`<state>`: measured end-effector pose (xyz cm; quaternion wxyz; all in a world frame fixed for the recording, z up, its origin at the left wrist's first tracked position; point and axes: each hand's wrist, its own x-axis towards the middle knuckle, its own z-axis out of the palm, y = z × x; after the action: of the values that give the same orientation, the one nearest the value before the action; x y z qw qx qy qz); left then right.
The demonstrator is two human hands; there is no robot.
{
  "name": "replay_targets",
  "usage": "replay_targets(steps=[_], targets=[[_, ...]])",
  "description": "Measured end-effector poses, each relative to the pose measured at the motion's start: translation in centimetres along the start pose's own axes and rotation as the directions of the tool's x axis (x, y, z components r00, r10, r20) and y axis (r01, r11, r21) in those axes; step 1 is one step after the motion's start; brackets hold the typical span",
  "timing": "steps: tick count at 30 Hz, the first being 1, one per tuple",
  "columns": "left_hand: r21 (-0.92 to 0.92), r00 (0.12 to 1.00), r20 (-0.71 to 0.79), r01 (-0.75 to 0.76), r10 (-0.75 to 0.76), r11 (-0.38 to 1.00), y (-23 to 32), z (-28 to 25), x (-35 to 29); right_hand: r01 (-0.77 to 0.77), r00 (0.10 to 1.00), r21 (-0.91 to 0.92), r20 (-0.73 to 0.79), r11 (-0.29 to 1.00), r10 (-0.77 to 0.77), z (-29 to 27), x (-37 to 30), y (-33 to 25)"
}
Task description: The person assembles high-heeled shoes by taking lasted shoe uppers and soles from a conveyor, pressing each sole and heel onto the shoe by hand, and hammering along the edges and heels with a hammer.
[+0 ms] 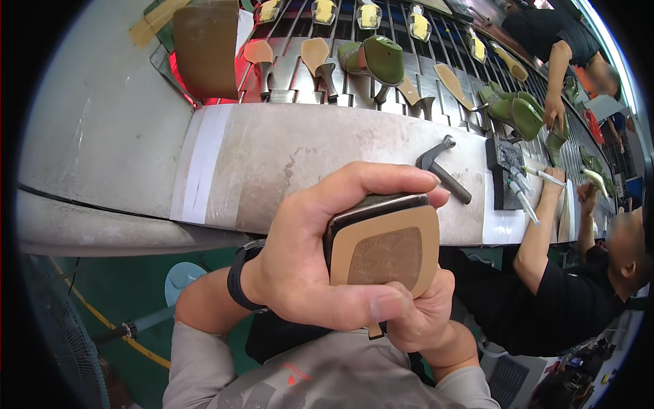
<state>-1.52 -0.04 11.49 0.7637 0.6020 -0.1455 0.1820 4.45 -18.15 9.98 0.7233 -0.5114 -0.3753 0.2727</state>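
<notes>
Close before me I hold a shoe (386,255), its tan sole with a brown inset facing up. A dark, shiny edge runs along its far side. My left hand (300,232), with a black band on the wrist, wraps round the shoe: fingers over the far edge, thumb along the near edge of the sole. From below, my right hand (426,317) grips the shoe's near end with curled fingers, partly hidden behind the left thumb. A hammer (446,169) lies on the pale bench (327,146) beyond.
A slatted conveyor (286,51) behind the bench carries tan soles with heels (317,58) and green shoes (380,58). Right of the hammer, a black block (505,167) holds syringe-like applicators. Two co-workers (569,279) (555,34) reach in at the right. A fan (65,341) stands lower left.
</notes>
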Motion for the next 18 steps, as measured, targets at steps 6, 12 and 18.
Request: replay_targets(steps=[6,12,18], targets=[[-0.012,0.999,0.021,-0.029,0.029,1.0,-0.1,0.3,0.0,0.006,1.0,-0.007,-0.016,1.0,-0.006,0.0,-0.4,0.0],[0.057,1.0,0.011,-0.009,0.008,0.998,0.6,0.8,-0.1,0.005,1.0,-0.015,-0.024,1.0,-0.006,0.2,-0.6,-0.5],[-0.098,0.926,-0.165,0.326,-0.338,0.94,4.0,2.7,0.1,-0.077,0.997,0.003,0.024,0.997,0.077,-0.6,-1.6,-0.6]])
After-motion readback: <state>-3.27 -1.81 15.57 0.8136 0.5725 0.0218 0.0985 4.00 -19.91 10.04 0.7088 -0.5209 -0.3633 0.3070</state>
